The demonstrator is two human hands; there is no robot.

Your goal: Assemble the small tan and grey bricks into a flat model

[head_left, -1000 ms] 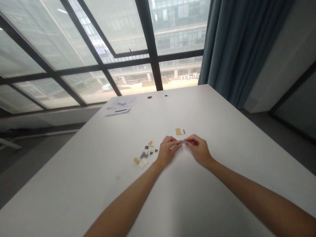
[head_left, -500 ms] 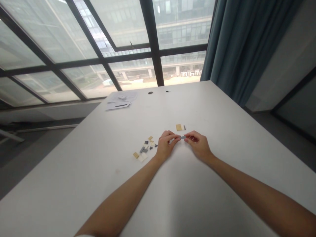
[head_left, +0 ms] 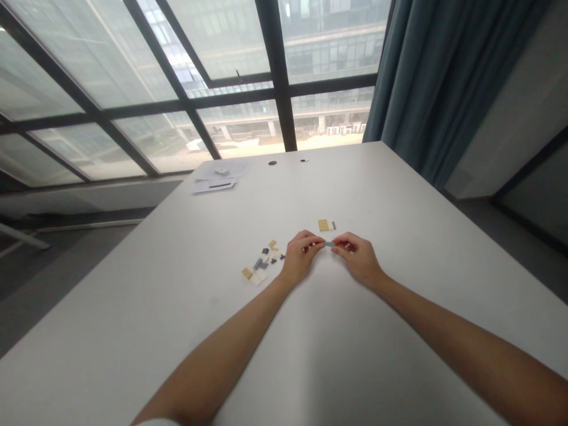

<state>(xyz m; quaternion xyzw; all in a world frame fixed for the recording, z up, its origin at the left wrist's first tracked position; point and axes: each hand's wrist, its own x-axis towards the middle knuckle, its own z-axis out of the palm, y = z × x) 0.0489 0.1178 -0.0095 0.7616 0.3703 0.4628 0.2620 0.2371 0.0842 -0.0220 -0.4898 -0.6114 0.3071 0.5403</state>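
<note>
One small grey piece (head_left: 329, 244) was between the left hand (head_left: 299, 258) and the right hand (head_left: 360, 260), its long axis running roughly from one to the other. Each pinched an end, neither nearer; the tan-and-white piece (head_left: 323, 225) lay just beyond.

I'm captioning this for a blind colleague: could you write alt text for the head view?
A person's left hand and right hand hold a small grey piece at a white table. Small tan, white, grey and black pieces lie to the left, other pieces lie beyond the hands, and papers lie farther back, toward a window.
</note>
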